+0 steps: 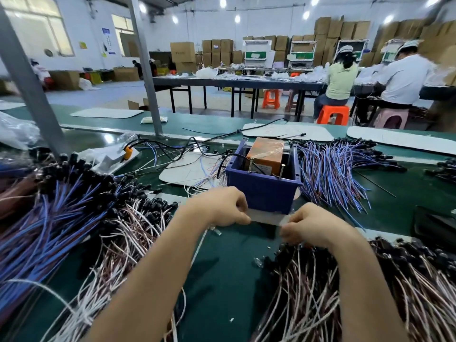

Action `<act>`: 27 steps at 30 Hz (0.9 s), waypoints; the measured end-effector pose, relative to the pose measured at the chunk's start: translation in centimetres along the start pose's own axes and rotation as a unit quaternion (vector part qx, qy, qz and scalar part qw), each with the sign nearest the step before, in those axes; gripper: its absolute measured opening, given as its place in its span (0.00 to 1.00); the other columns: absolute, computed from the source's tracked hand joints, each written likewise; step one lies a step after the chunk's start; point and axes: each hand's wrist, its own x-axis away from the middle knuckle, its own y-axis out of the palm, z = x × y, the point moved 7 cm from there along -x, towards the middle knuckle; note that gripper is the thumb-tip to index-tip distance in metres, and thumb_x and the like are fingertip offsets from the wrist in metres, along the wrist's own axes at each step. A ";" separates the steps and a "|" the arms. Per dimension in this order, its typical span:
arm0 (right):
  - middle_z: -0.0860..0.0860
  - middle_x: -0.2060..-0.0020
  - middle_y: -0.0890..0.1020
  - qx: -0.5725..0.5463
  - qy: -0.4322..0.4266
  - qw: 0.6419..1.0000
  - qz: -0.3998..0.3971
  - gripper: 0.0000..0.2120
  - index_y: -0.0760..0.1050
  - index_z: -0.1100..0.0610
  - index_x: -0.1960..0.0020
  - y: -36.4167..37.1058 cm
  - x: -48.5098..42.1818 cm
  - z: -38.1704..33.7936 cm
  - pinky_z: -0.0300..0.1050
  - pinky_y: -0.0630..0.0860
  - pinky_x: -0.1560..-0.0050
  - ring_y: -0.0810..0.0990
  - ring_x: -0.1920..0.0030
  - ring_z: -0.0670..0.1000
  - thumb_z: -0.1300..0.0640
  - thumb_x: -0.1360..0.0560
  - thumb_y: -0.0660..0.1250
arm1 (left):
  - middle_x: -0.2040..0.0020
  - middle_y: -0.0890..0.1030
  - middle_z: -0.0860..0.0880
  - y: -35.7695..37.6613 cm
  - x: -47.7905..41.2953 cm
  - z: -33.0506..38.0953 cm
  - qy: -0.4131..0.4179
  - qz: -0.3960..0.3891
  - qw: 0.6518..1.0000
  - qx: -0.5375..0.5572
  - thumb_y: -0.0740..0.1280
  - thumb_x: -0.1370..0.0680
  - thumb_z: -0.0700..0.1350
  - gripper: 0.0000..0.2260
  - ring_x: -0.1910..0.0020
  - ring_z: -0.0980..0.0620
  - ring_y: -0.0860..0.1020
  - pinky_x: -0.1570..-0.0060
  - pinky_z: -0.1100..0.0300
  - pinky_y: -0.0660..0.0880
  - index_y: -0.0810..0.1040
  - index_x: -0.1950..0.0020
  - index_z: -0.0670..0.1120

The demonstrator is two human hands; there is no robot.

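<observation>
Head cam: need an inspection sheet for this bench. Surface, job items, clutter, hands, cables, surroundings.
Surface: green bench mat, with flat white pads lying on it.
Job's things: pale translucent strip, probably tape, stretched between both hands in front of the blue bin; an orange box sits in the bin.
Clutter: clear plastic bags at far left.
Grippers: left hand pinches the strip's left end; right hand pinches its right end.
Cables: blue-purple wire bundles and white-pink wire bundles heaped on both sides.
Surroundings: seated workers at another table, orange stools, stacked cartons.
</observation>
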 end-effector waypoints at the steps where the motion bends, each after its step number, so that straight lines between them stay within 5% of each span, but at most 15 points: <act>1: 0.57 0.62 0.86 0.005 -0.007 1.000 -0.003 0.07 0.83 0.64 0.59 -0.1 0.0 0.0 0.40 0.80 0.57 0.85 0.59 0.53 0.63 0.26 0.68 | 0.46 0.80 0.50 -0.1 0.5 -1.4 -0.024 -0.019 0.999 -0.044 0.69 0.24 0.51 0.14 0.47 0.50 0.78 0.46 0.59 0.74 0.79 0.41 0.49; 3: 0.59 0.60 0.86 0.014 -0.017 1.000 -0.009 0.06 0.83 0.65 0.60 -0.2 0.2 -0.2 0.51 0.80 0.47 0.84 0.54 0.58 0.66 0.28 0.68 | 0.43 0.81 0.48 0.2 1.9 -4.4 -0.068 -0.070 0.984 -0.148 0.71 0.25 0.50 0.15 0.45 0.48 0.78 0.50 0.60 0.73 0.79 0.41 0.47; 7: 0.58 0.58 0.86 0.004 -0.022 1.000 -0.017 0.07 0.83 0.63 0.61 0.2 0.8 -0.6 0.50 0.80 0.47 0.84 0.55 0.58 0.67 0.27 0.68 | 0.43 0.80 0.48 1.4 5.5 -10.2 -0.111 -0.156 0.953 -0.235 0.73 0.27 0.47 0.15 0.45 0.48 0.77 0.49 0.58 0.75 0.79 0.41 0.47; 16: 0.56 0.61 0.86 0.027 -0.025 0.999 -0.016 0.07 0.83 0.62 0.59 0.2 1.0 -0.6 0.50 0.80 0.50 0.84 0.57 0.56 0.64 0.25 0.67 | 0.51 0.82 0.53 0.3 6.3 -9.7 0.016 -0.029 0.978 -0.206 0.67 0.23 0.42 0.05 0.49 0.53 0.79 0.47 0.56 0.75 0.80 0.50 0.50; 19: 0.54 0.61 0.85 0.007 -0.046 0.997 0.054 0.10 0.83 0.59 0.58 -0.7 0.9 -1.6 0.48 0.80 0.54 0.83 0.58 0.55 0.57 0.23 0.66 | 0.54 0.81 0.52 -1.7 7.5 -5.8 0.129 0.118 0.974 -0.143 0.69 0.23 0.42 0.02 0.54 0.52 0.78 0.51 0.53 0.76 0.80 0.52 0.47; 21: 0.56 0.60 0.85 -0.112 -0.061 0.989 0.080 0.13 0.81 0.60 0.55 -0.2 1.0 -3.4 0.52 0.82 0.52 0.84 0.56 0.56 0.51 0.21 0.64 | 0.56 0.79 0.49 -1.2 9.7 -1.3 0.283 0.182 0.932 -0.138 0.71 0.26 0.36 0.04 0.58 0.50 0.77 0.55 0.54 0.76 0.80 0.55 0.45; 23: 0.59 0.58 0.85 -0.231 -0.045 0.972 0.003 0.16 0.79 0.59 0.51 2.6 1.2 -5.4 0.49 0.83 0.61 0.85 0.60 0.55 0.46 0.21 0.62 | 0.52 0.78 0.46 1.1 11.7 2.2 0.393 0.176 0.890 -0.151 0.71 0.28 0.33 0.07 0.51 0.47 0.77 0.47 0.58 0.74 0.78 0.55 0.44; 25: 0.58 0.60 0.85 -0.199 -0.053 0.975 -0.081 0.17 0.79 0.57 0.48 6.0 1.6 -7.2 0.43 0.79 0.67 0.83 0.68 0.51 0.43 0.22 0.63 | 0.45 0.78 0.43 3.6 12.4 4.2 0.436 0.154 0.872 -0.164 0.70 0.27 0.32 0.08 0.39 0.43 0.75 0.35 0.55 0.69 0.79 0.52 0.43; 27: 0.57 0.63 0.85 -0.208 -0.072 0.969 -0.115 0.12 0.78 0.59 0.45 8.0 2.0 -8.1 0.43 0.78 0.68 0.81 0.72 0.49 0.51 0.22 0.66 | 0.47 0.80 0.42 5.1 12.5 4.8 0.435 0.147 0.871 -0.174 0.70 0.27 0.32 0.08 0.42 0.41 0.77 0.40 0.49 0.73 0.81 0.51 0.42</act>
